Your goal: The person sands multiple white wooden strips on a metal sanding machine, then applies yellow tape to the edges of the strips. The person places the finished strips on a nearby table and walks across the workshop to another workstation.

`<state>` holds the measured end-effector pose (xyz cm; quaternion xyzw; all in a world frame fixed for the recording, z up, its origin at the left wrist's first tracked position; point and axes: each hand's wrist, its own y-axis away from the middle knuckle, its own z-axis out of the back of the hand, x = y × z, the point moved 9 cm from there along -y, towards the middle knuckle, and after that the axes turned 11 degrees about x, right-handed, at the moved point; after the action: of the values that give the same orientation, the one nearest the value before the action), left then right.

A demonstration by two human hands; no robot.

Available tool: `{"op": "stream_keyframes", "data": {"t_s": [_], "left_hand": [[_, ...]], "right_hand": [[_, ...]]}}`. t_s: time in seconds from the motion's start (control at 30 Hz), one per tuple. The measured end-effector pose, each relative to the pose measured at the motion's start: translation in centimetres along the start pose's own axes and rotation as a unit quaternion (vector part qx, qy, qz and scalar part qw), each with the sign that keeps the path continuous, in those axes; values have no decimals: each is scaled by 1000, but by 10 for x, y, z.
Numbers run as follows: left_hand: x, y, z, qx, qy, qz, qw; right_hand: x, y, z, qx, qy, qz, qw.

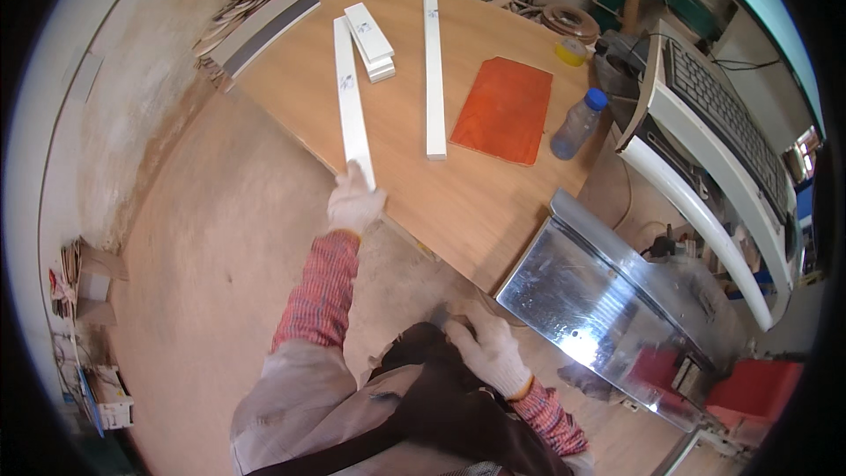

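Two gloved hands in view, nearest first. Low and to the right, the right hand (pixel 489 348), pressed against a dark apron (pixel 441 405) at the waist, fingers bent and close together; impossible to tell whether anything is pinched under them. Just right of it, a shiny metal machine bed (pixel 573 291), untouched. Farther out and to the left, at the end of a checked sleeve, the left hand (pixel 354 200), reaching to the near edge of the wooden table (pixel 458 211) and closed round the near end of the long white strip (pixel 351 88), fingers curled over the top, a little blurred. Strip lying flat on the table, running away from the hand toward the far side. Step in hand, by the look of it: taking hold of that strip at its near end. Next move calls for a firm grip and a straight pull or lift along the strip's length, keeping its far end off the stack of short white pieces (pixel 372 40) lying just right of it. Farther right, well apart, a second white strip (pixel 434 62), then an orange sheet (pixel 504 108), a plastic bottle (pixel 577 123) with a blue cap and, at the far edge, a yellow tape roll (pixel 571 50).
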<state>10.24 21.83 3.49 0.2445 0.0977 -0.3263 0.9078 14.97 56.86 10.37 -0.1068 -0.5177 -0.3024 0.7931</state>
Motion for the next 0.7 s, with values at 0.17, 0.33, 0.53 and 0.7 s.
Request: {"op": "stream_keyframes", "data": {"t_s": [0.17,0.33,0.53,0.7], "left_hand": [[8,45,-44,22,115,-81,990],[23,95,-53,80,154,-81,982],[0,158,-39,126,169,-14,977],[-31,156,-53,147,261,-61,952]], "right_hand": [[-59,-70,-59,-93,74,111,987],[-76,-133,-129,71,-176,6,982],[-73,-112,-134,102,-371,-61,921],[-61,-65,-83,120,-305,-19,945]]}}
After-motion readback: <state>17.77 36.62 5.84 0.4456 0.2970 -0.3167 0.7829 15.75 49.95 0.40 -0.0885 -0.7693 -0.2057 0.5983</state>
